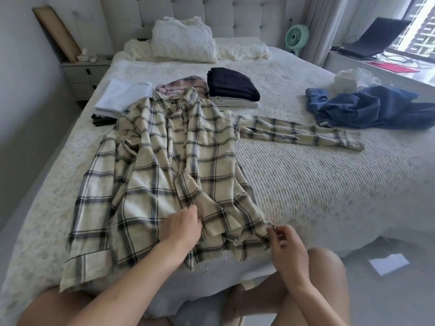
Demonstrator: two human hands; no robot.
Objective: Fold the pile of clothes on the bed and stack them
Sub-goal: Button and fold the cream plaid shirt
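Bedroom, white-quilted bed (306,184). Near edge: plaid shirt (164,161) spread face-up, one sleeve out right. Left hand (181,229) pinches front fabric near hem; right hand (286,245) pinches hem corner; hands apart. Shirt looks light, limp, wrinkle-prone: grip at hem corners and shoulders, not mid-panel. Farther: folded stacks (233,87), unfolded jeans (372,107) right, pillows (183,42) at headboard.

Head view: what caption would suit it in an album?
Both hands pinch a plaid shirt's hem on the bed.

Head view looks down over the bed (306,184).
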